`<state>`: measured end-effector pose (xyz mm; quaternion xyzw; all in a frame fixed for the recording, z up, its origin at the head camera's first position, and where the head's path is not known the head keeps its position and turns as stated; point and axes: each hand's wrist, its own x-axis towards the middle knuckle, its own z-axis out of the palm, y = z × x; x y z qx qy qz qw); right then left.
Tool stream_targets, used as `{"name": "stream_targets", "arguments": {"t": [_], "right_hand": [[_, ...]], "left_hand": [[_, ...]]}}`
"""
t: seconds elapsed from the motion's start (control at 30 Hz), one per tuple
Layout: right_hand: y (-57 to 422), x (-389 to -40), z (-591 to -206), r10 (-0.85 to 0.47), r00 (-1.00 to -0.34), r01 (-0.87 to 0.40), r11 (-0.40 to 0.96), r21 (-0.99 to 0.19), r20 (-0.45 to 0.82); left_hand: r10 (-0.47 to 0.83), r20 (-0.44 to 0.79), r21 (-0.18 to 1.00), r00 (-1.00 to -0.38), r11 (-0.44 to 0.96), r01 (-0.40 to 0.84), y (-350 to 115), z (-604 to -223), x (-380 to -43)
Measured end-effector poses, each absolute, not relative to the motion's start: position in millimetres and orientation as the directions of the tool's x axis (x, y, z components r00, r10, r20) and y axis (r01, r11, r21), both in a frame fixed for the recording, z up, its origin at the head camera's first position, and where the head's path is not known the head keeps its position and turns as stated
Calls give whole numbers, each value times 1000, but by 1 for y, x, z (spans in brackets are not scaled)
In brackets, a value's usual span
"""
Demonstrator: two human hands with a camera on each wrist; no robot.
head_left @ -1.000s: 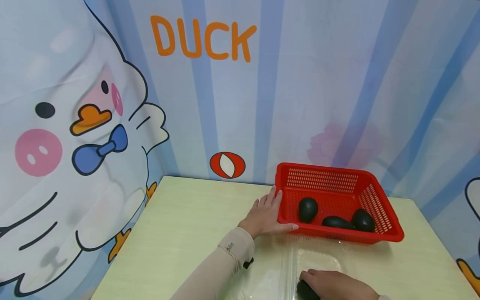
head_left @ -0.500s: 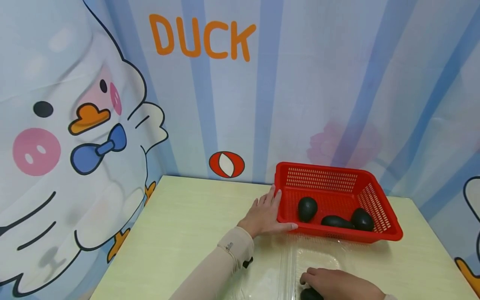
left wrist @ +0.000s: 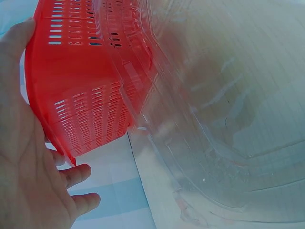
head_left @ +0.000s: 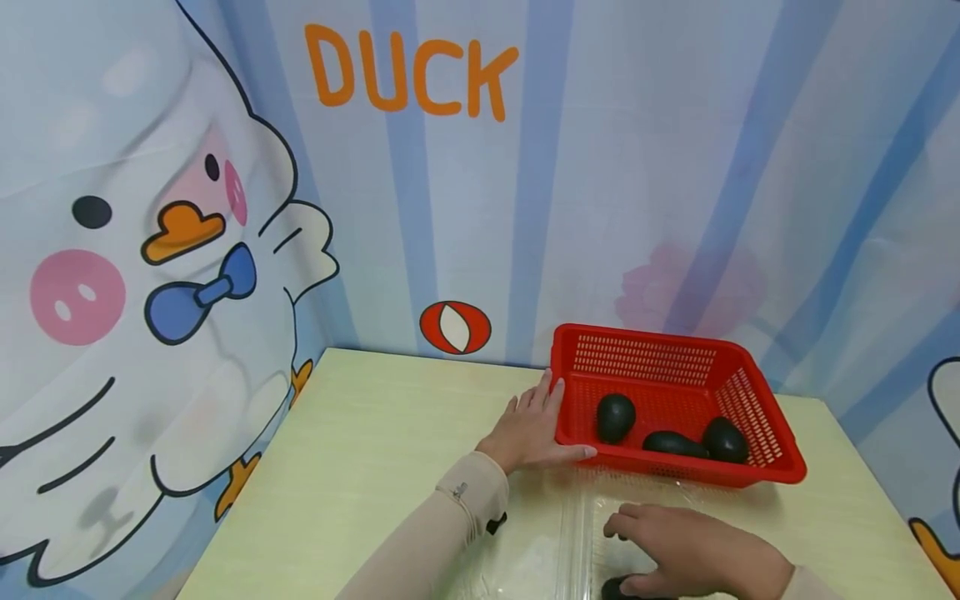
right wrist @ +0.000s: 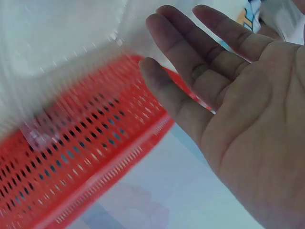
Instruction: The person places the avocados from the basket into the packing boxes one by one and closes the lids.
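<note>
In the head view my left hand (head_left: 528, 425) rests, fingers spread, against the left front corner of a red plastic basket (head_left: 645, 335). Its thumb lies on the front rim; the left wrist view shows its fingers along the basket's edge. My right hand (head_left: 693, 546) is over a clear plastic clamshell box (head_left: 517, 546), its fingers extended and apart. Below its thumb sits a dark green avocado (head_left: 613, 588), partly hidden by the hand and cut off by the frame. Inside the basket lie three dark avocados: one on the left (head_left: 616, 418), two touching at the front right.
Directly in front of the basket, the open clamshell box lies on a pale yellow table (head_left: 360, 433). A light blue striped cloth backdrop (head_left: 600, 167) with a duck print hangs behind and at the left side.
My right hand has let go of the avocado in the clamshell box, lifting and spreading its fingers. The left hand and the basket have stayed in place.
</note>
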<state>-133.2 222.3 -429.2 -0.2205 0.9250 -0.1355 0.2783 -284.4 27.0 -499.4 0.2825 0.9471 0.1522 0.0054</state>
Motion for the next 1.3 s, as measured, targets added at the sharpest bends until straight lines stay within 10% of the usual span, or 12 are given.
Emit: {"name": "stream_targets", "arguments": {"t": [0.73, 1.3], "right_hand": [[241, -225, -367, -492, -857, -478, 870, -123, -153], [238, -289, -378, -411, -855, -423, 906, -33, -316]], "left_hand": [[553, 47, 278, -832, 793, 542, 25, -491, -282], [542, 30, 272, -840, 804, 529, 26, -492, -283]]}}
